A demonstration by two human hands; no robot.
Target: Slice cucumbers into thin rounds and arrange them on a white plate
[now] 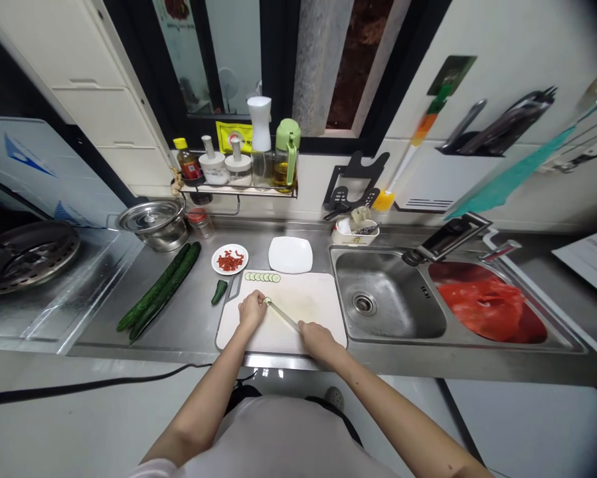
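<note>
My right hand (pixel 318 341) is closed around the handle of a kitchen knife (pixel 284 316), its blade pointing up and left over the white cutting board (pixel 308 335). At the blade's tip, a small pale-green cucumber slice (pixel 267 301) shows by the fingertips of my left hand (pixel 252 311). Those fingers are pinched together at the slice. A row of thin cucumber slices (pixel 262 277) lies along the board's upper left part. Left of the board sits a short cucumber end piece (pixel 219 292). Two whole cucumbers (pixel 166 292) lie side by side farther left.
Behind the board stand a small plate of chopped red pieces (pixel 230 259) and a white square plate (pixel 291 255). A lidded steel pot (pixel 153 222) is at the back left. The sink (pixel 392 299) adjoins on the right, with a red plastic bag (pixel 482 307) in its second basin.
</note>
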